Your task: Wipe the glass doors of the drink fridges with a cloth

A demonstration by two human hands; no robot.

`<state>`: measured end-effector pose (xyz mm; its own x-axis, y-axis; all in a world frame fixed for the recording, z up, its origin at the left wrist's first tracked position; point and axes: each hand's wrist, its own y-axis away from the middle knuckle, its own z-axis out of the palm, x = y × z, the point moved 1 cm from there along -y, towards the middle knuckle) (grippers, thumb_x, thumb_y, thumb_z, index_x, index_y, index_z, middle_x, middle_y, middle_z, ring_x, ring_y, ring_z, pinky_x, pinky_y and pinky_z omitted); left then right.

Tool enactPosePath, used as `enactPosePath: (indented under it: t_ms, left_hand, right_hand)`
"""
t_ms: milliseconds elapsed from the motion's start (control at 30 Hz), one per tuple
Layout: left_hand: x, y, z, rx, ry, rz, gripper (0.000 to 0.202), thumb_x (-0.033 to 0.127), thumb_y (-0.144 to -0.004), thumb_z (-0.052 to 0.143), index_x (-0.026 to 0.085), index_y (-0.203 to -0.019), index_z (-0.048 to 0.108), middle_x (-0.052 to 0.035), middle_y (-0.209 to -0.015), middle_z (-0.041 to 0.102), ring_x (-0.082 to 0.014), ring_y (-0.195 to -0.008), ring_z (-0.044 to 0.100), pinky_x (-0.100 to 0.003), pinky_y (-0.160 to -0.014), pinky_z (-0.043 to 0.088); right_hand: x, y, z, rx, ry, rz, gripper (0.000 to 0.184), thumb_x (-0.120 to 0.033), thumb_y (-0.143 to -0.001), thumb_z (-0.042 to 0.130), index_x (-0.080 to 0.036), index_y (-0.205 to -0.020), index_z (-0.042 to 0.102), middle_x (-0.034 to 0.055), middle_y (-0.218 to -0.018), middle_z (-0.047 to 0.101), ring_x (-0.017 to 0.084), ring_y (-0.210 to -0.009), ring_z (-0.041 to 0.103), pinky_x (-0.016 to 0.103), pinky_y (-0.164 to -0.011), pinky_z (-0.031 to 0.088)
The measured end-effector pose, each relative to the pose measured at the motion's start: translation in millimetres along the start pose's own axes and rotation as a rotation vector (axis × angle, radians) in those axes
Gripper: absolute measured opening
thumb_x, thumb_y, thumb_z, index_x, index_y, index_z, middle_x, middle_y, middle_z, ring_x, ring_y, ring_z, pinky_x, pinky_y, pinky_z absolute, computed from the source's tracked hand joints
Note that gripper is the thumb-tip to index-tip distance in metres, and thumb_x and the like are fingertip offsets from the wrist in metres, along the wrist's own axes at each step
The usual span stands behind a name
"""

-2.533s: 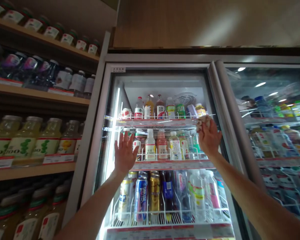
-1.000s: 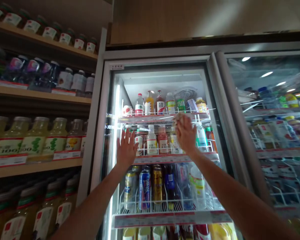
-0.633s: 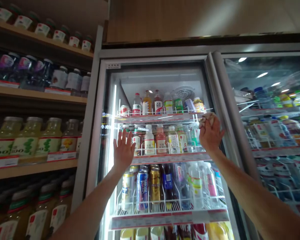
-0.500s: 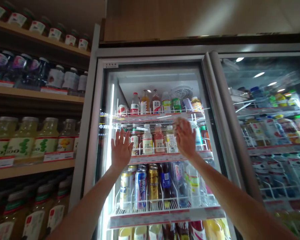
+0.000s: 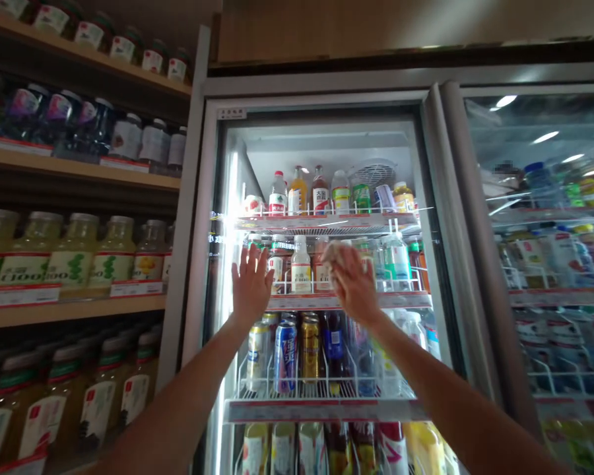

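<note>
My left hand (image 5: 251, 284) is raised with its fingers spread, palm toward the glass door (image 5: 396, 148) of a lit drinks fridge. It looks to be resting on the pane. Farther right, my right hand (image 5: 354, 284) presses a crumpled pale cloth (image 5: 332, 253) against the same glass. The cloth pokes out past the fingertips on the left and its lower part is hidden by the hand. Behind the pane, bottles (image 5: 301, 267) and cans (image 5: 286, 353) stand on wire shelves, partly covered by my hands and forearms.
A grey door frame with an upright handle (image 5: 448, 171) runs to the right of the pane. Beyond it is a second glass door with drinks (image 5: 569, 254) behind. At the left, wooden shelves (image 5: 103, 310) hold rows of jars and bottles.
My right hand has moved left across the glass with the cloth, now in front of the reddish bottle. My left hand stays spread in about the same place. The view has shifted slightly.
</note>
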<state>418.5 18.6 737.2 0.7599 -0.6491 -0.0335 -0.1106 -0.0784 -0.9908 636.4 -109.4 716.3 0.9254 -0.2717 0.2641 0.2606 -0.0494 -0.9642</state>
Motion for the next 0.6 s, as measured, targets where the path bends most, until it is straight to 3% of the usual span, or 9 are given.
enactPosePath:
  t_ms: [67, 100, 233, 300, 367, 433, 500, 533, 600]
  left_hand:
    - [-3, 1, -0.3, -0.014, 0.010, 0.013, 0.049, 0.033, -0.092, 0.034, 0.017, -0.138, 0.037, -0.0114, -0.149, 0.027, -0.0274, -0.139, 0.018, -0.052, -0.110, 0.021]
    - [-3, 1, -0.3, -0.020, 0.014, 0.018, 0.049, 0.033, -0.092, 0.034, 0.017, -0.138, 0.037, -0.0114, -0.149, 0.027, -0.0271, -0.139, 0.018, -0.052, -0.110, 0.021]
    - [3, 4, 1.5, -0.018, 0.026, -0.013, 0.050, 0.031, -0.091, 0.034, 0.016, -0.139, 0.035, -0.0123, -0.149, 0.024, -0.0278, -0.140, 0.016, -0.053, -0.110, 0.019]
    - [8, 5, 2.0, -0.009, 0.035, -0.059, 0.050, 0.029, -0.091, 0.034, 0.015, -0.139, 0.034, -0.0128, -0.150, 0.023, -0.0291, -0.140, 0.016, -0.055, -0.110, 0.018]
    - [11, 5, 1.3, -0.002, 0.044, -0.085, 0.049, 0.028, -0.091, 0.033, 0.015, -0.139, 0.034, -0.0127, -0.150, 0.023, -0.0296, -0.139, 0.017, -0.056, -0.110, 0.018]
    - [11, 7, -0.3, -0.005, 0.049, -0.071, 0.049, 0.029, -0.091, 0.033, 0.016, -0.138, 0.035, -0.0121, -0.149, 0.025, -0.0291, -0.139, 0.018, -0.055, -0.110, 0.019]
    - [7, 11, -1.9, -0.019, 0.048, -0.030, 0.049, 0.030, -0.092, 0.033, 0.017, -0.139, 0.034, -0.0115, -0.149, 0.025, -0.0280, -0.139, 0.018, -0.053, -0.110, 0.020]
    - [5, 15, -2.4, -0.024, 0.046, -0.013, 0.050, 0.031, -0.092, 0.033, 0.018, -0.139, 0.033, -0.0113, -0.149, 0.025, -0.0276, -0.139, 0.018, -0.053, -0.110, 0.020]
    - [2, 22, -2.7, -0.031, 0.040, 0.011, 0.050, 0.031, -0.092, 0.033, 0.019, -0.140, 0.032, -0.0109, -0.150, 0.025, -0.0266, -0.140, 0.017, -0.053, -0.110, 0.021]
  right_hand:
    - [-13, 6, 0, -0.067, -0.019, -0.160, 0.038, -0.029, -0.089, 0.041, -0.026, -0.125, 0.052, 0.0031, -0.147, 0.032, 0.022, -0.137, 0.022, 0.047, -0.111, 0.017]
    - [-6, 9, -2, -0.055, -0.007, -0.127, 0.037, -0.029, -0.088, 0.041, -0.027, -0.123, 0.053, 0.0024, -0.147, 0.033, 0.021, -0.137, 0.025, 0.047, -0.111, 0.017]
    - [55, 4, -9, 0.140, 0.101, 0.339, 0.039, -0.031, -0.087, 0.039, -0.016, -0.119, 0.057, 0.0141, -0.146, 0.032, 0.029, -0.133, 0.030, 0.055, -0.104, 0.024]
    - [60, -4, -8, 0.174, 0.120, 0.434, 0.041, -0.031, -0.087, 0.038, -0.013, -0.119, 0.057, 0.0179, -0.146, 0.028, 0.032, -0.133, 0.028, 0.058, -0.101, 0.026]
    - [33, -9, -3, 0.115, 0.098, 0.330, 0.040, -0.030, -0.088, 0.038, -0.017, -0.121, 0.055, 0.0135, -0.148, 0.028, 0.030, -0.135, 0.026, 0.055, -0.103, 0.025]
    - [-7, -9, 2, -0.011, 0.047, 0.084, 0.039, -0.031, -0.089, 0.039, -0.023, -0.124, 0.053, 0.0065, -0.148, 0.029, 0.025, -0.137, 0.023, 0.050, -0.108, 0.022]
    - [-28, -4, 2, -0.113, 0.003, -0.112, 0.039, -0.030, -0.088, 0.041, -0.026, -0.126, 0.051, 0.0041, -0.148, 0.029, 0.023, -0.138, 0.020, 0.049, -0.110, 0.017]
    - [-26, -2, 1, -0.126, 0.000, -0.123, 0.039, -0.030, -0.088, 0.042, -0.026, -0.126, 0.050, 0.0038, -0.148, 0.029, 0.023, -0.138, 0.021, 0.050, -0.111, 0.016]
    - [2, 0, -6, -0.066, 0.043, 0.049, 0.038, -0.029, -0.087, 0.042, -0.026, -0.124, 0.052, 0.0054, -0.148, 0.030, 0.024, -0.136, 0.025, 0.053, -0.109, 0.018]
